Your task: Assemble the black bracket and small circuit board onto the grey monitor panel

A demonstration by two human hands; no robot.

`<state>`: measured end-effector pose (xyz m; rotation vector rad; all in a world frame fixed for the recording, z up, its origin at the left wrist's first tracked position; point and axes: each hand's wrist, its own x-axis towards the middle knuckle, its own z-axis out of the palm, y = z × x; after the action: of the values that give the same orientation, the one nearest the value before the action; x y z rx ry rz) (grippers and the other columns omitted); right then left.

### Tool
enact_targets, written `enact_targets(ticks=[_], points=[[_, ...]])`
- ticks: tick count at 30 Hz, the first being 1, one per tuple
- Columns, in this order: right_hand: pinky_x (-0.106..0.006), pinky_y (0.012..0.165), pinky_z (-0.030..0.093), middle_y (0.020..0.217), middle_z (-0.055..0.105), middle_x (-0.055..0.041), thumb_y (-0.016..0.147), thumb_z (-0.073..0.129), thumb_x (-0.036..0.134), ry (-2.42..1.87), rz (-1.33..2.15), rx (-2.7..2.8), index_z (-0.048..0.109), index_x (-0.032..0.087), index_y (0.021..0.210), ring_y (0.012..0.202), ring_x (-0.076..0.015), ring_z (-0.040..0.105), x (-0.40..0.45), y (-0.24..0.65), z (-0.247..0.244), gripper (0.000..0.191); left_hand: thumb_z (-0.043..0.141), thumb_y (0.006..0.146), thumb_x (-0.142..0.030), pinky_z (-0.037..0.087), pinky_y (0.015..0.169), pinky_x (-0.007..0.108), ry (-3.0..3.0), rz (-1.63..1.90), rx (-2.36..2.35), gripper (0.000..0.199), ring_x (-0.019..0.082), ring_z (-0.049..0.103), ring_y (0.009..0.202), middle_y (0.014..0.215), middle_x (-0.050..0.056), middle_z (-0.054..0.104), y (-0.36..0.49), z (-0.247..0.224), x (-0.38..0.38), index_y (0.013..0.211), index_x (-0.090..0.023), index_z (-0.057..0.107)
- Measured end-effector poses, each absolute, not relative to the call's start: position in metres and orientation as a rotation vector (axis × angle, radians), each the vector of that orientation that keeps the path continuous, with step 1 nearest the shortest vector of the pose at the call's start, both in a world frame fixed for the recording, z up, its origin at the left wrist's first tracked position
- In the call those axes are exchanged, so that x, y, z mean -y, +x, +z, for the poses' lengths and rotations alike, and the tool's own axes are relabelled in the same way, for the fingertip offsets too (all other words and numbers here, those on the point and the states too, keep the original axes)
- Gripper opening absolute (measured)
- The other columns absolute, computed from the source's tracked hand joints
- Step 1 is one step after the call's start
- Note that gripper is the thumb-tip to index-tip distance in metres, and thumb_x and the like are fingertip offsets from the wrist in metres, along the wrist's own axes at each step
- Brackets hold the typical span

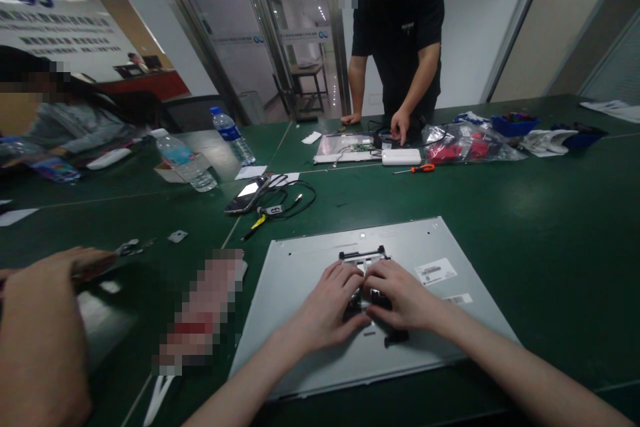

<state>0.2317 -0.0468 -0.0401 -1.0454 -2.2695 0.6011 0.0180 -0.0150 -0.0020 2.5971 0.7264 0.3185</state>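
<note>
A flat grey metal panel (pixel 305 273), looking like the back of a display, lies on the table in front of me. Near its middle are black bracket-like pieces (pixel 363 252) and a dark part (pixel 353 305) partly covered by my fingers. My left hand (pixel 333 303) curls over the left side of that dark part. From the right, my right hand (pixel 400 293) grips the same part, its fingertips close to my left ones. Just beyond my right hand, a white label (pixel 436 271) is stuck on the panel.
Left of the panel lies a blurred-out phone-like object (pixel 205 307), and another person's arm (pixel 45 333) reaches in. Beyond are a phone (pixel 247 193), black cables (pixel 295 203), water bottles (pixel 185 160) and an orange screwdriver (pixel 423 168). A person in black (pixel 400 33) stands across the table.
</note>
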Motion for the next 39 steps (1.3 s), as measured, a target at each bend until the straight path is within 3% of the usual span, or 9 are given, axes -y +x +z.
enact_targets(ticks=[39], points=[[-0.042,0.091,0.048,0.115,0.06,-0.0085,0.082,0.07,0.021,-1.096,0.627,2.269,0.06,0.02,0.101,0.106,-0.0254,0.054,0.0471,0.2291,-0.0387,0.021,0.073,0.083,-0.031,0.035,0.112,0.056,2.592,0.336,-0.733,0.049,0.031,0.05,0.122,0.129,0.01,0.057,0.0153,-0.0063,0.0146,0.127,-0.024,0.052]])
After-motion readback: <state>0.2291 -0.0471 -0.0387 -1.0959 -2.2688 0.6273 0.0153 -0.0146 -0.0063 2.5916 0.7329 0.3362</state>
